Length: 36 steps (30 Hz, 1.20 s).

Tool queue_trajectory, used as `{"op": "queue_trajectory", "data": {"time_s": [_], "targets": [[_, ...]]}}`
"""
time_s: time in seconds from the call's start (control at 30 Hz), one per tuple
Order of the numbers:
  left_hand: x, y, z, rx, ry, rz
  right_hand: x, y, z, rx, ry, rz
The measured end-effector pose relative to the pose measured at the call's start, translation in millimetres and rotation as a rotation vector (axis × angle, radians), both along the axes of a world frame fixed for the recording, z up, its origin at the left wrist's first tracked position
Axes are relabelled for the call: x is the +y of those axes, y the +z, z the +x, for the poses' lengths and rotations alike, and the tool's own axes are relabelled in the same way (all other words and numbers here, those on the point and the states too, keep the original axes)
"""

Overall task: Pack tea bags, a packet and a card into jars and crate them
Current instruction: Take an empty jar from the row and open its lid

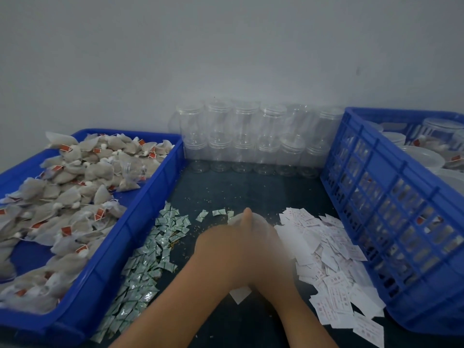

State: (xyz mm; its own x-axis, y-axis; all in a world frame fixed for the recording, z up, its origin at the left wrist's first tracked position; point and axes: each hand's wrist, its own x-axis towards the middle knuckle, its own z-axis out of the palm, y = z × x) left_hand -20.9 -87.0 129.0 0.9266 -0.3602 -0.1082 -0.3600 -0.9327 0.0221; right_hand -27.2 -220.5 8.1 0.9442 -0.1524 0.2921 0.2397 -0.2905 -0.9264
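Clear lidded plastic jars [253,136] stand stacked at the grey wall [226,46], beyond the left hand [216,247] and right hand [258,237], which meet mid-table too blurred to tell their grip, between small green-white packets [150,252] and white printed cards [331,249].

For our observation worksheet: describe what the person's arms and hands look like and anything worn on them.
The left forearm and right forearm are bare: no sleeves, gloves, watch or bracelet show. The left hand and right hand are motion-blurred, so rings cannot be told.
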Motion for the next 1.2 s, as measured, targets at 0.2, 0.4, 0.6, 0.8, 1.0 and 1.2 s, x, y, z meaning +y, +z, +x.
{"op": "queue_trajectory", "data": {"time_s": [0.2,0.4,0.6,0.8,1.0,1.2], "targets": [[6,-5,12,-0.248,-0.023,-0.009,4,2,-1,-0.032,0.062,-0.071],[-1,-20,5,-0.19,-0.051,-0.311,3,4,9,-0.011,0.075,-0.115],[-8,0,-2,-0.131,0.16,-0.068,9,1,5,0.009,0.086,-0.148],[-7,34,-1,0.134,0.07,0.267,5,-7,-3,0.122,0.168,-0.172],[6,24,-5,0.045,0.164,0.127,11,5,-5,0.047,0.156,-0.221],[26,4,1,0.001,0.289,-0.022,17,8,-10,-0.021,0.146,-0.217]]}}
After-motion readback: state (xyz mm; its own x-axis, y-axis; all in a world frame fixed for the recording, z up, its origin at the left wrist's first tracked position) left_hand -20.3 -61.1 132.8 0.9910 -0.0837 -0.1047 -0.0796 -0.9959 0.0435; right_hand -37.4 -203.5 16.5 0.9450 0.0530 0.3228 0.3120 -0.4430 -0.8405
